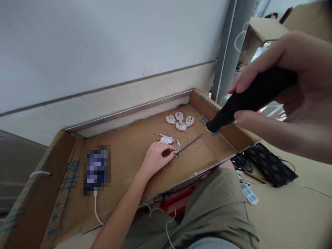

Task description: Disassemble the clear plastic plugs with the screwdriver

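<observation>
Head view: a black-handled screwdriver (249,100) is gripped by the right hand (293,90), tip lowered to a small part (176,152) pinched by the left hand (155,158) on the cardboard tray (124,155). White plug pieces (180,121) lie beyond.

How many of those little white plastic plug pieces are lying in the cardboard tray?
5: four white plastic plug pieces clustered near the tray's far right corner, one beside the left hand. Others may be hidden under it.
</observation>
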A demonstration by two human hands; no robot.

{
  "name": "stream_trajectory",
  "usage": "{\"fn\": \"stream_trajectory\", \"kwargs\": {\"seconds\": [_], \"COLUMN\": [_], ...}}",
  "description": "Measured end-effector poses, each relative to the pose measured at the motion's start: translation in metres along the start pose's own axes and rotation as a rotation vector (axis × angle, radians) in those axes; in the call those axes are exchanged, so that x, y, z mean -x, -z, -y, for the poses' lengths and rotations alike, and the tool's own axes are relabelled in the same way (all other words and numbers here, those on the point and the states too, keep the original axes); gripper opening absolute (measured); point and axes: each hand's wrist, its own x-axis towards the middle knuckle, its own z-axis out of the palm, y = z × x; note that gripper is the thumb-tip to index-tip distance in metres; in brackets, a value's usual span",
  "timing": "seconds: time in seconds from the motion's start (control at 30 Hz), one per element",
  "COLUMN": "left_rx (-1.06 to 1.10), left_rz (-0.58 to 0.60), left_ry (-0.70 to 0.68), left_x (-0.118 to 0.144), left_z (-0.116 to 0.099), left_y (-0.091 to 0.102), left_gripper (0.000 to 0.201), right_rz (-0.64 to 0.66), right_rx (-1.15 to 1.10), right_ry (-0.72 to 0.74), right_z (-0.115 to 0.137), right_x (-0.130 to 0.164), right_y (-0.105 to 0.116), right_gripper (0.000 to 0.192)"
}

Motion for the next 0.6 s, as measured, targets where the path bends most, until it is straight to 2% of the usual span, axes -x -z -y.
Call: {"fn": "stream_trajectory", "kwargs": {"seconds": [0.3,0.43,0.6], "left_rx": [0.013,-0.023,-0.064], "left_rz": [0.019,0.038,0.045], "left_ry": [0.001,-0.003,-0.015], "left_x": [0.0005,0.0,0.0002], "left_z": [-0.0008,-0.0018,-0.0042], "left_y": [-0.0003,-0.0006,-0.0027], "left_gripper": [0.009,0.007,0.006], "right_rz": [0.002,0.008,0.011], "right_rx": [0.001,0.07,0.05], "right_ry": [0.0,0.025,0.02], "right_z": [-0.0014,-0.0013,-0.0036], "right_x": [-0.0037,-0.0042,-0.0034], "right_y": [0.0049,0.0051,0.0069], "right_gripper": [0.024,0.025,0.026]}}
